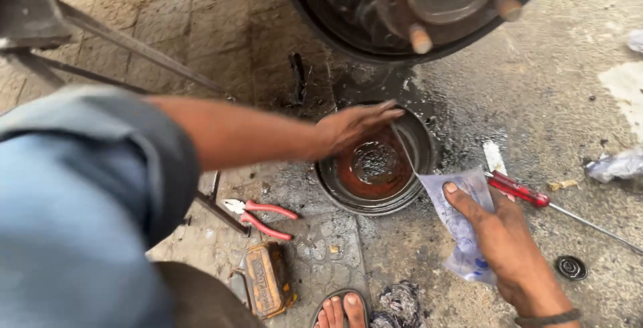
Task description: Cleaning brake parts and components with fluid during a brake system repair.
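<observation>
We rest our left hand (351,127) flat and open on the rim of the round metal drum (375,167) on the ground to keep it still, while our right hand (499,234) holds a thin plastic bag (462,221) beside it, tipped toward the drum

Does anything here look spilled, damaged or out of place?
Yes. A dark wet stain spreads over the ground around the round metal drum, as if fluid had spilled. The drum's inside looks rusty. Red-handled pliers lie loose nearby.
</observation>
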